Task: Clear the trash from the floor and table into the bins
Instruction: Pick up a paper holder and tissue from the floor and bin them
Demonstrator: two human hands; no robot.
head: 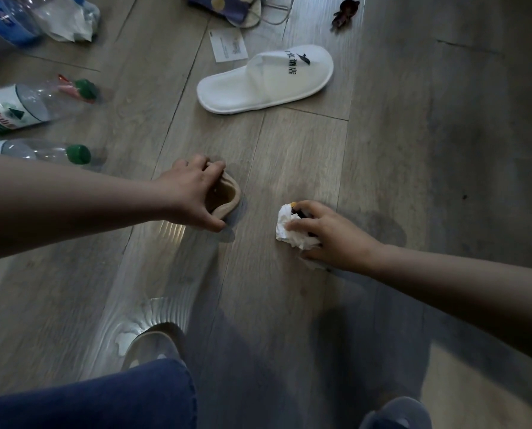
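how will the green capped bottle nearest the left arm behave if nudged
The green-capped bottle lies on its side on the smooth wood floor, so it would probably roll. It looks clear and empty, so it is likely very light and easy to dent under a firm squeeze.

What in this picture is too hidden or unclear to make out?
All head view.
Beige thing: the left hand grips and covers most of it; identity unclear.
Dark yellow-tipped item: mostly behind the tissue and right hand.
Bottles: cut off by the left edge.
Card: print too small to read.
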